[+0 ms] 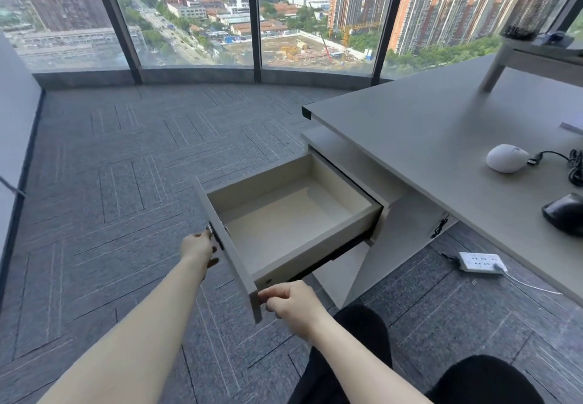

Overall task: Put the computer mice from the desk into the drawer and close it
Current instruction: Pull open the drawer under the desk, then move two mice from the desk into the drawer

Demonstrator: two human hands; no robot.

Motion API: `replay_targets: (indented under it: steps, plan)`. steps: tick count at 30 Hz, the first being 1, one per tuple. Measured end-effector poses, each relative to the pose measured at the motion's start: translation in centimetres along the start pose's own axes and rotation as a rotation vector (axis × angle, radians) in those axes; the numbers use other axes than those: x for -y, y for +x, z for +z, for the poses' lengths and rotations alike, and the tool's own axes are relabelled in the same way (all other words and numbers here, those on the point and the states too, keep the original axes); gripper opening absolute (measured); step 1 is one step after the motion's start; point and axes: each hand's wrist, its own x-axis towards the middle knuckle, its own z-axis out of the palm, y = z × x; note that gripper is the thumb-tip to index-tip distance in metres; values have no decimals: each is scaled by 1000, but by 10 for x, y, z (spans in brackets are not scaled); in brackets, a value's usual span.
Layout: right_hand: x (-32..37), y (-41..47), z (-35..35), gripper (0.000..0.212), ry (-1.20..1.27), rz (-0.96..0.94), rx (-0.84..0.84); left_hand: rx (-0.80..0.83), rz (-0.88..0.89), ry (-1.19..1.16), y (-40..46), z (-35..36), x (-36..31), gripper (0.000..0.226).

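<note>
The drawer (362, 214) under the grey desk (426, 126) stands pulled far out, and its beige inside is bare. My left hand (197, 247) grips the drawer front (230, 258) at its key lock. My right hand (291, 304) pinches the near corner of that front panel. A white mouse (506, 158) lies on the desk at the right, with a black cable plug beside it. A black mouse (566, 214) sits nearer, partly cut off by the right edge.
A coiled black cable (576, 170) lies right of the white mouse. A white power strip (481, 263) rests on the carpet under the desk. A raised shelf (536, 53) with a mesh pen cup (533, 13) stands at the back right. My dark-clothed knees (473, 381) are below.
</note>
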Motion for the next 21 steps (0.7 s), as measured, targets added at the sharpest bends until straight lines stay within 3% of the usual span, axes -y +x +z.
replay_targets:
  steps: [3, 6, 8, 11, 15, 18, 21]
  plan:
    - [10, -8, -22, 34, 54, -72, -94, -199, 202, 270, -17, 4, -17, 40]
    - [29, -21, -76, 31, 133, -173, -357, -174, 567, 309, -62, 41, -51, 39]
    - [40, -34, -125, 30, 114, -256, -581, -51, 762, 334, -99, 83, -74, 35]
    - [47, -55, -201, 30, 40, -298, -904, 196, 918, 354, -151, 155, -95, 29]
    - [29, -83, -290, 34, -230, -186, -1250, 452, 1021, 437, -216, 248, -108, 30]
    - [4, -95, -335, 48, -485, 88, -1309, 576, 1059, 504, -254, 311, -113, 39]
    - [-14, -97, -355, 66, -570, 355, -1119, 643, 1042, 614, -274, 366, -112, 51]
